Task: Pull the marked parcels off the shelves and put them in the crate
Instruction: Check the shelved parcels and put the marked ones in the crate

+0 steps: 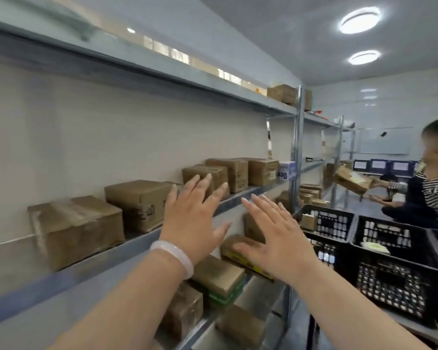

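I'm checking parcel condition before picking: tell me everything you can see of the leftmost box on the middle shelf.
The leftmost box is a squat brown cardboard parcel, shut, bound in glossy tape, with pale scuffs along its top and left edge. It sits flat on the grey shelf near the front lip. Blur hides any label. Nothing but the shelf visibly touches it; the next box stands close on its right.

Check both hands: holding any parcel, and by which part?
Nothing is held. The left hand and right hand are both open, fingers straight, raised before the shelved parcels; no grip on any.
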